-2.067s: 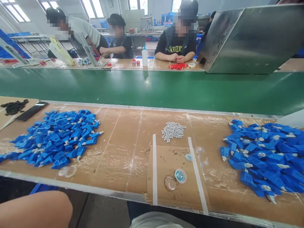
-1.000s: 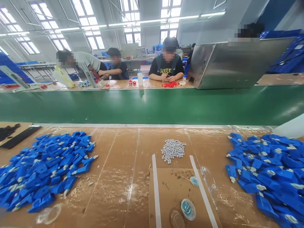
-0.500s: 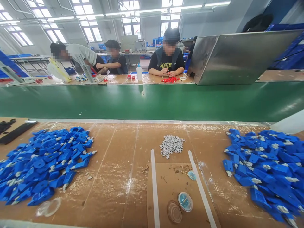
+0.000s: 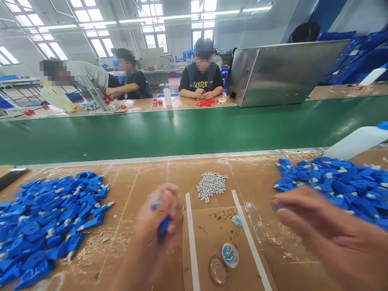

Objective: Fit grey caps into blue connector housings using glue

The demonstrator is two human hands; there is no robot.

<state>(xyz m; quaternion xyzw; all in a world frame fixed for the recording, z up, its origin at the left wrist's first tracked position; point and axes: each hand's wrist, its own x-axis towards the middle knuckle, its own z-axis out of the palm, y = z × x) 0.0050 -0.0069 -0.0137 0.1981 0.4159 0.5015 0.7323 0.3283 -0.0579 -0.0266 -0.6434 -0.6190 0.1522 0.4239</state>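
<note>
- Both our hands have just come into view; the left hand (image 4: 159, 212) curls round a blue piece (image 4: 164, 226), so one is now held above the tabletop (image 4: 145, 173).
- Our right hand (image 4: 315, 226) brings thumb and finger close; blur hides whether they pinch anything.
- Toward the near edge: a blue-filled tub (image 4: 230, 255).
- Left pile (image 4: 54, 226), right pile (image 4: 330, 173); grey bits (image 4: 211, 186) nearer the far edge.
- Beyond that edge: green belt (image 4: 182, 133), then a co-worker (image 4: 201, 79).

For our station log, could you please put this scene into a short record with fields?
Left hand: closed around a blue piece
Right hand: by the right blue pile; grip unclear
Left side: another blue pile
Middle: grey bits, heaped beyond the cardboard sheet
On the sheet: round cup with blue contents, clear lid beside it
Beyond: green belt
</note>
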